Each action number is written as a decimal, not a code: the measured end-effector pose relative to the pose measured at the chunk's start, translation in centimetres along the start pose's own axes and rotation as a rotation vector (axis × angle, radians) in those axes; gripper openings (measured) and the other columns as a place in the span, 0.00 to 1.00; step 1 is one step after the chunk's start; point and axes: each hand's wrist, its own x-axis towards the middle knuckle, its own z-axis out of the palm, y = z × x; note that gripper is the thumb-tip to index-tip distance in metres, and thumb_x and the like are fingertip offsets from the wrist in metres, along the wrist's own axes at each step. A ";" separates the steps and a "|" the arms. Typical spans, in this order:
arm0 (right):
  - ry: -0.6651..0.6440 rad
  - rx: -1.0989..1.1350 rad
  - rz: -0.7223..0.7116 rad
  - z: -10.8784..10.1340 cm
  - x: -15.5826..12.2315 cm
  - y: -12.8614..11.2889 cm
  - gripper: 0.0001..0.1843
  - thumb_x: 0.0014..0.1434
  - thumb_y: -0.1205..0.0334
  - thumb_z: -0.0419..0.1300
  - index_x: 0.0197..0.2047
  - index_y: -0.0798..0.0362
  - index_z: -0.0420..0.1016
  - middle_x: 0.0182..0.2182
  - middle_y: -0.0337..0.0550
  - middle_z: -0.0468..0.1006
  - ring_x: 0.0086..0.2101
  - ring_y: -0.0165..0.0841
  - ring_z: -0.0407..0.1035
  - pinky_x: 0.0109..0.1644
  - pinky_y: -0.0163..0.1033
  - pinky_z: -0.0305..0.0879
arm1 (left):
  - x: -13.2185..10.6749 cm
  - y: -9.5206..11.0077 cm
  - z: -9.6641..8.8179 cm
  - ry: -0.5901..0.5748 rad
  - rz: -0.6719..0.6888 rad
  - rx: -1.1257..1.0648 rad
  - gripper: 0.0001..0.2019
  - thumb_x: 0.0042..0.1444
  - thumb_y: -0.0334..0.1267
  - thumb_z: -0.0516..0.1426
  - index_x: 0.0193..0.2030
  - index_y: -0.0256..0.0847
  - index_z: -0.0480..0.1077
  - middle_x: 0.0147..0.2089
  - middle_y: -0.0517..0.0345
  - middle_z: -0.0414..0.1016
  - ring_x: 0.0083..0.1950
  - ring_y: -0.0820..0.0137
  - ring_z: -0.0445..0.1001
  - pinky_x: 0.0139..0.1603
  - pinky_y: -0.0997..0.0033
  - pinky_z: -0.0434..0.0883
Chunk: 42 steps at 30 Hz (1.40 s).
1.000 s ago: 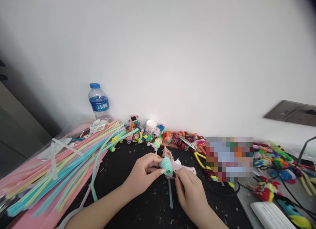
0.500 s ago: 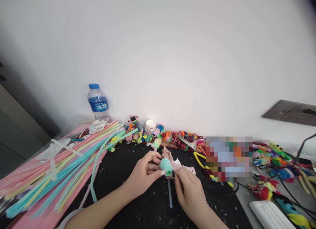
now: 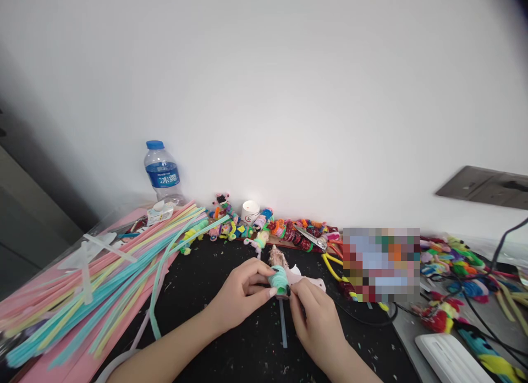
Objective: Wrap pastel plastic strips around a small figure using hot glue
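My left hand (image 3: 241, 295) pinches a small teal coil of pipe cleaner (image 3: 279, 279) between thumb and fingers, low in the middle of the view. My right hand (image 3: 317, 318) is closed beside it, its fingertips pressed to the coil's lower right side where a dark bit shows. A pale grey stick (image 3: 282, 329) runs from under the coil toward me on the black mat (image 3: 206, 284). Just behind the coil lies a pink glue gun (image 3: 297, 275).
A sheaf of long pastel pipe cleaners (image 3: 94, 295) lies at left. A water bottle (image 3: 161, 173) and a white jar (image 3: 250, 211) stand by the wall. Small pipe-cleaner figures (image 3: 289, 229), scissors (image 3: 312, 239), cables and a white device (image 3: 451, 360) fill the back and right.
Both hands stay on the teal coil; the fingers have shifted only slightly and the view has drifted a little.
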 end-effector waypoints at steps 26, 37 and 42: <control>-0.049 0.087 0.011 -0.7 0.4 -0.7 0.10 0.62 0.71 0.46 0.33 0.52 0.64 0.27 0.42 0.69 0.28 0.33 0.64 0.30 0.36 0.59 | 0.1 0.3 0.0 0.107 0.012 0.151 0.07 0.49 0.30 0.59 0.31 0.39 0.62 0.36 0.61 0.62 0.35 0.72 0.72 0.35 0.74 0.70; -0.021 0.292 0.133 -0.5 0.5 -0.8 0.09 0.60 0.69 0.48 0.31 0.51 0.65 0.25 0.39 0.69 0.25 0.31 0.64 0.27 0.33 0.58 | -0.1 0.5 0.2 0.090 0.004 0.120 0.10 0.48 0.32 0.59 0.31 0.40 0.59 0.36 0.63 0.59 0.35 0.70 0.74 0.32 0.74 0.70; -0.025 0.316 0.141 -0.5 0.6 -0.8 0.09 0.60 0.69 0.48 0.29 0.52 0.64 0.24 0.37 0.68 0.23 0.30 0.61 0.26 0.32 0.55 | -0.1 0.5 0.2 0.100 -0.007 0.101 0.11 0.48 0.32 0.60 0.30 0.40 0.58 0.34 0.64 0.59 0.34 0.72 0.73 0.31 0.75 0.69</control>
